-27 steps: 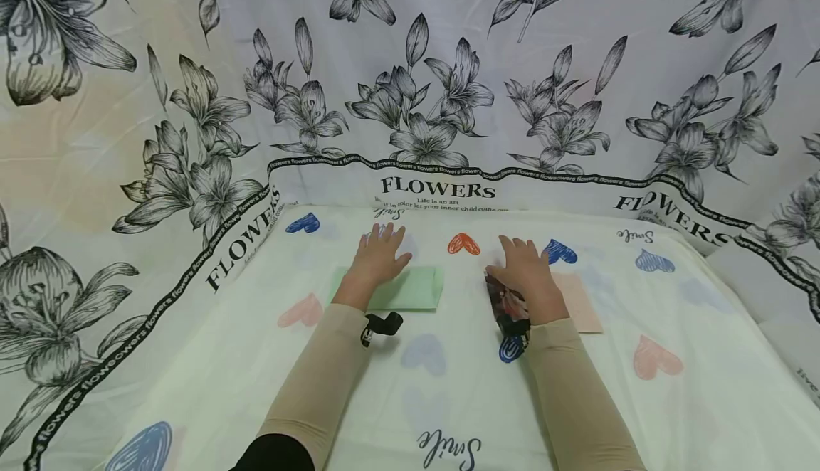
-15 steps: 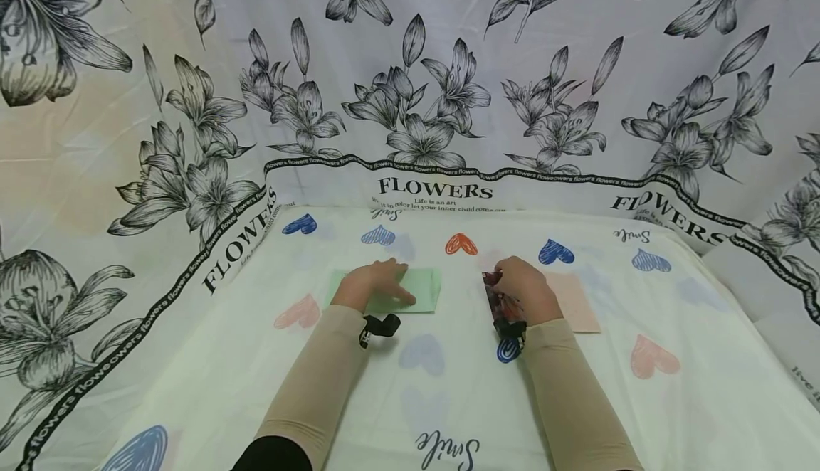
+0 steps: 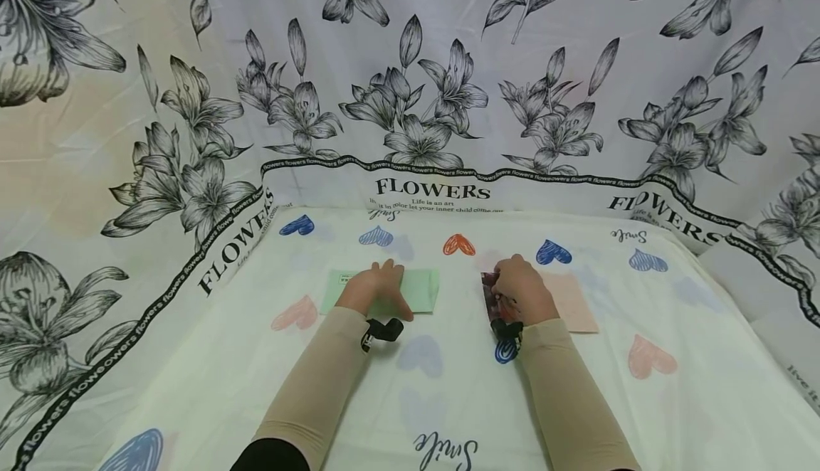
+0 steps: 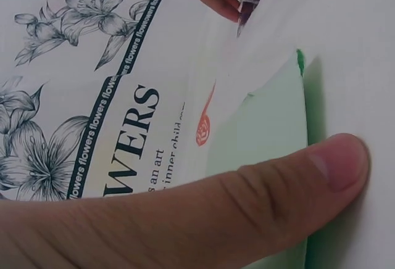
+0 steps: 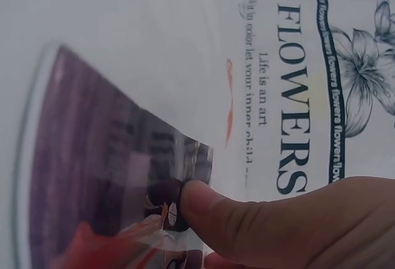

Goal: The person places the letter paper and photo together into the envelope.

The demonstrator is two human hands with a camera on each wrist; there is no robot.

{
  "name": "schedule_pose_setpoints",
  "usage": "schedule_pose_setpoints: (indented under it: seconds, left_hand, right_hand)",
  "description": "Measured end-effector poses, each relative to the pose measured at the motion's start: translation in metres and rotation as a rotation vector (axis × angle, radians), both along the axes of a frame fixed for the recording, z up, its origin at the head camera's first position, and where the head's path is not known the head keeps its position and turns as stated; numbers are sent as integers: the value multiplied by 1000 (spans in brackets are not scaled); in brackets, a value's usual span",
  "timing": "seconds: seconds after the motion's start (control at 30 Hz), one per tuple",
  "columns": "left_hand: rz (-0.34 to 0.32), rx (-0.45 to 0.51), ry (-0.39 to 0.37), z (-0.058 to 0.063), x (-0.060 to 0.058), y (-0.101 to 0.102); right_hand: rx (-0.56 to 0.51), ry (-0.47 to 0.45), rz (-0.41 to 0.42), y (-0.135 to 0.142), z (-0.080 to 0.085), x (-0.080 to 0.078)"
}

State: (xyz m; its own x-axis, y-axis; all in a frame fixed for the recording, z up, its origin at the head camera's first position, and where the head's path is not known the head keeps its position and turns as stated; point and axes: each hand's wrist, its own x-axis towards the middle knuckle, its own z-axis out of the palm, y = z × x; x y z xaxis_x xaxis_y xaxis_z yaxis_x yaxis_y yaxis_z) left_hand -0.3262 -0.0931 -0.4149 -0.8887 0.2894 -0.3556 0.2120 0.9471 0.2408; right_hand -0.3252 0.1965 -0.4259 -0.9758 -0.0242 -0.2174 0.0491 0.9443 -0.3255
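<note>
My left hand [image 3: 376,289] is over a pale green envelope [image 3: 421,287], fingers toward its far side and thumb at its near edge. In the left wrist view the thumb [image 4: 290,182] lies straight across the envelope, its tip reaching past the edge. My right hand [image 3: 524,289] pinches a glossy dark picture card [image 3: 490,304] near its far end. In the right wrist view the thumb [image 5: 216,213] presses on the card's face, which shows purple-brown stripes and a red patch. The other right fingers are mostly hidden there.
A pale pink sheet [image 3: 576,307] lies partly behind the right hand. Both items rest on a cream cloth [image 3: 448,378] printed with hearts and "Smile". A white floral cloth [image 3: 448,1] rises behind. Each wrist wears a black strap mount [image 3: 384,329].
The left hand has drawn back from beyond the envelope, and its thumb has come to the near edge. The right fingers have gone from spread out to pinching the card.
</note>
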Motion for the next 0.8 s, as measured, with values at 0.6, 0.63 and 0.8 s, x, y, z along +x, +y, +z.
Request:
schedule_pose_setpoints:
  seconds: [0.6, 0.63, 0.8]
  left_hand:
    - [50, 18, 3, 7, 7, 0]
    - [51, 17, 9, 7, 7, 1]
    - [53, 29, 21, 5, 2, 3]
  right_hand:
    - [8, 133, -49, 0, 13, 2]
    - [-5, 136, -43, 1, 15, 3]
    - [-111, 147, -29, 5, 24, 8]
